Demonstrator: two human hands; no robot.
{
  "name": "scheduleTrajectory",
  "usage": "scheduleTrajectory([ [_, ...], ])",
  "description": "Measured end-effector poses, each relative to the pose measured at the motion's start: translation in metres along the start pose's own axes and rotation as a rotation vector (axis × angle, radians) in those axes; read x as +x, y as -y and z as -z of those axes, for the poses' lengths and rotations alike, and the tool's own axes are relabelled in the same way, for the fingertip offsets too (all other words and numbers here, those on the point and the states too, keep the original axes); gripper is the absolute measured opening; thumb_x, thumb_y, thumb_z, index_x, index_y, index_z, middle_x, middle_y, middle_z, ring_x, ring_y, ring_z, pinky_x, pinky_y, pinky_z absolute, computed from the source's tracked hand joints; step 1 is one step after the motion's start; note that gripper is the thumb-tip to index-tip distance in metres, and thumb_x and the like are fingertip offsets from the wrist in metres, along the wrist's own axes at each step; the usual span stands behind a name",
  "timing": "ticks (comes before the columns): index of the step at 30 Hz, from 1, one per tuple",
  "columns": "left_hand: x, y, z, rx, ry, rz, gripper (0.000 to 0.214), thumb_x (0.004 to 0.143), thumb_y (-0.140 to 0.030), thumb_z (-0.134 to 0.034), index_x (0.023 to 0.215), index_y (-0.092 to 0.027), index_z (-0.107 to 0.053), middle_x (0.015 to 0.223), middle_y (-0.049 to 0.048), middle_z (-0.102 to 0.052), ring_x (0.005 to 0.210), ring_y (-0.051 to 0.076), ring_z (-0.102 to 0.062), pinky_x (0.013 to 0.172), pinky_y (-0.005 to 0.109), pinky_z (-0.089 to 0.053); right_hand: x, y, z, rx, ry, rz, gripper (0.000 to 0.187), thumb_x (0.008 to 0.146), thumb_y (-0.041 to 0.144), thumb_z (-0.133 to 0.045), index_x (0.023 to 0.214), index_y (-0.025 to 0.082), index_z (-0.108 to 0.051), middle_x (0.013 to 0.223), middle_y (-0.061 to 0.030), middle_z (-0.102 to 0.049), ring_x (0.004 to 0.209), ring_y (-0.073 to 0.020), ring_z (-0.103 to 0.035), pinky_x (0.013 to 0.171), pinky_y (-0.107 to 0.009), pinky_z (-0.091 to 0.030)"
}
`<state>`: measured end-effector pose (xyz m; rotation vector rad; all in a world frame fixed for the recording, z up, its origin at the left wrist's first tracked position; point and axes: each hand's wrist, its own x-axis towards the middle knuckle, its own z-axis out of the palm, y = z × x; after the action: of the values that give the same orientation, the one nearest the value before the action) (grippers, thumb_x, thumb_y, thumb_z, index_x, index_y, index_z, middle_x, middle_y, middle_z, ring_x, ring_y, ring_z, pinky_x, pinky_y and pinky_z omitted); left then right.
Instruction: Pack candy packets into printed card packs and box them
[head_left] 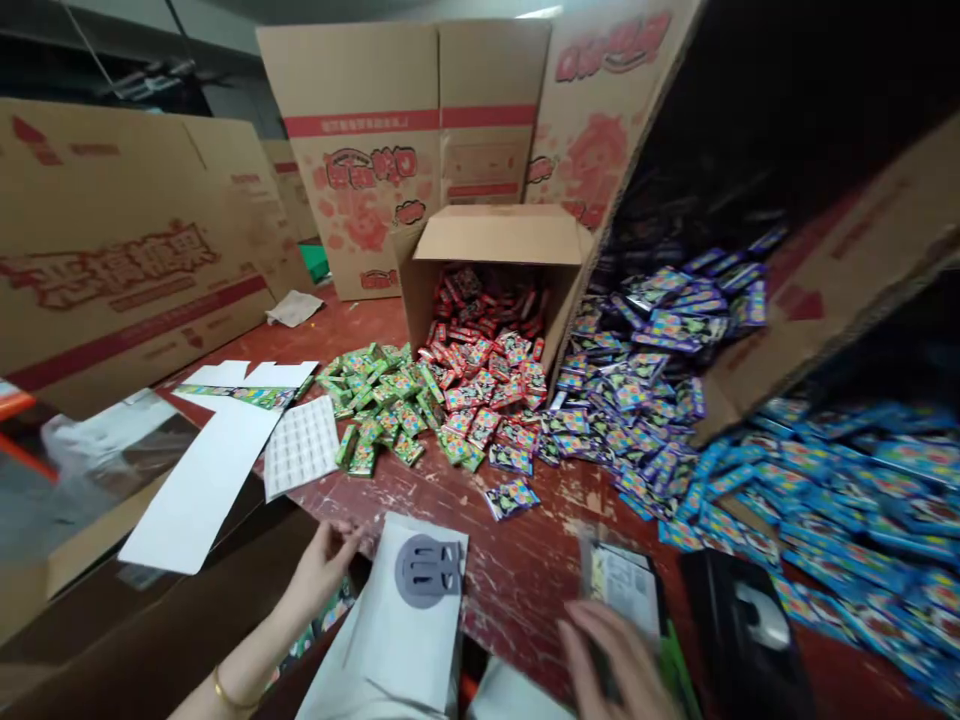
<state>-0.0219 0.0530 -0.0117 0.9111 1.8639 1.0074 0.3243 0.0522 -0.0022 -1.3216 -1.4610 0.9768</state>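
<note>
My left hand (pixel 330 560) is at the table's front edge with its fingers loosely apart, and I see nothing held in it. To its right lies a white paper-like packet (pixel 382 640) with a grey round piece with cut-out slots (pixel 429 571) on top. My right hand (pixel 619 660), slightly blurred, reaches over the table's right front with fingers spread. It is just in front of a clear-wrapped stack of cards (pixel 626 585); whether it touches the stack I cannot tell. A black tape dispenser-like object (pixel 742 630) stands to its right.
Small green packs (pixel 386 400), red packs (pixel 487 375), purple packets (pixel 637 390) and blue packets (pixel 840 500) lie in piles, some spilling from cartons. A single purple packet (pixel 511 498) lies in front. White cardboard pieces (pixel 206 490) and a printed sheet (pixel 301 447) are at left.
</note>
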Motion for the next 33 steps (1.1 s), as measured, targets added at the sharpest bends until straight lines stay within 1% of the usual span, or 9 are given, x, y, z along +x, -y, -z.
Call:
scheduleTrajectory([
  [5, -0.017, 0.029, -0.005, 0.058, 0.217, 0.058, 0.045, 0.059, -0.060, -0.072, 0.066, -0.017, -0.059, 0.057, -0.0009, -0.058, 0.054, 0.016, -0.053, 0.049, 0.024, -0.040, 0.024, 0.023, -0.102, -0.357, 0.544, 0.138, 0.057, 0.071, 0.019, -0.068, 0.125, 0.029, -0.055, 0.133, -0.0077, -0.054, 0.124, -0.0346, -0.045, 0.104, -0.051, -0.036],
  [8, -0.025, 0.039, -0.012, 0.070, 0.357, 0.097, 0.049, 0.064, -0.064, -0.065, 0.065, -0.016, -0.058, 0.052, -0.0029, -0.052, 0.046, 0.013, -0.046, 0.043, 0.022, -0.033, 0.032, 0.014, -0.129, -0.527, 0.623, 0.126, 0.064, 0.069, 0.020, -0.070, 0.129, 0.026, -0.051, 0.137, -0.0097, -0.049, 0.127, -0.0339, -0.040, 0.106, -0.052, -0.029],
  [14, -0.023, 0.035, -0.018, 0.068, 0.370, 0.065, 0.053, 0.070, -0.069, -0.054, 0.062, -0.017, -0.051, 0.051, -0.0060, -0.042, 0.046, 0.009, -0.033, 0.045, 0.022, -0.026, 0.019, -0.017, -0.116, -0.584, 0.458, 0.258, 0.063, 0.076, 0.022, -0.063, 0.135, 0.026, -0.042, 0.117, -0.0106, -0.058, 0.109, -0.0294, -0.051, 0.099, -0.048, -0.034],
  [18, -0.020, 0.013, -0.002, 0.078, 0.220, 0.000, 0.045, 0.075, -0.064, -0.049, 0.064, -0.020, -0.044, 0.056, -0.0042, -0.043, 0.053, 0.013, -0.040, 0.049, 0.023, -0.031, 0.012, -0.051, -0.081, -0.662, 0.104, 0.189, 0.054, 0.082, 0.037, -0.056, 0.134, 0.024, -0.045, 0.107, -0.0123, -0.058, 0.097, -0.0300, -0.056, 0.085, -0.044, -0.044],
  [21, -0.027, -0.004, 0.005, 0.144, 0.129, -0.151, 0.026, 0.083, -0.046, -0.049, 0.087, -0.021, -0.049, 0.068, -0.0017, -0.053, 0.061, 0.016, -0.051, 0.056, 0.024, -0.039, 0.019, -0.043, -0.065, -0.712, -0.145, 0.110, 0.054, 0.079, 0.054, -0.054, 0.119, 0.017, -0.059, 0.099, -0.0154, -0.058, 0.091, -0.0340, -0.056, 0.078, -0.049, -0.046],
  [24, -0.045, -0.012, -0.014, 0.351, 0.147, -0.348, 0.030, 0.084, -0.028, -0.050, 0.113, -0.024, -0.045, 0.064, -0.0038, -0.055, 0.053, 0.016, -0.054, 0.053, 0.025, -0.041, 0.023, 0.003, -0.075, -0.479, -0.150, 0.059, 0.047, 0.080, 0.057, -0.054, 0.107, 0.022, -0.066, 0.112, -0.0163, -0.059, 0.105, -0.0359, -0.054, 0.084, -0.050, -0.047],
  [27, -0.068, -0.015, -0.051, 0.403, 0.288, -0.530, 0.049, 0.078, -0.019, -0.052, 0.125, -0.025, -0.040, 0.079, 0.0023, -0.066, 0.065, 0.019, -0.064, 0.060, 0.027, -0.050, 0.022, 0.044, -0.103, 0.076, 0.103, -0.111, 0.046, 0.079, 0.057, -0.057, 0.106, 0.021, -0.066, 0.107, -0.0147, -0.067, 0.094, -0.0303, -0.063, 0.077, -0.041, -0.054],
  [30, -0.075, -0.026, -0.071, 0.369, 0.344, -0.729, 0.047, 0.073, -0.021, -0.058, 0.119, -0.026, -0.050, 0.093, 0.0069, -0.069, 0.077, 0.022, -0.068, 0.066, 0.029, -0.054, 0.021, 0.046, -0.119, 0.414, 0.115, -0.357, 0.040, 0.080, 0.052, -0.060, 0.098, 0.016, -0.065, 0.096, -0.0137, -0.072, 0.085, -0.0272, -0.067, 0.076, -0.039, -0.054],
  [33, -0.055, -0.053, -0.054, 0.399, 0.221, -0.989, 0.041, 0.076, -0.031, -0.063, 0.116, -0.028, -0.055, 0.106, 0.0098, -0.067, 0.099, 0.027, -0.064, 0.084, 0.037, -0.053, 0.020, 0.029, -0.114, 0.538, 0.081, -0.434, 0.035, 0.079, 0.045, -0.065, 0.098, 0.016, -0.066, 0.099, -0.0123, -0.072, 0.088, -0.0261, -0.067, 0.084, -0.041, -0.051],
])
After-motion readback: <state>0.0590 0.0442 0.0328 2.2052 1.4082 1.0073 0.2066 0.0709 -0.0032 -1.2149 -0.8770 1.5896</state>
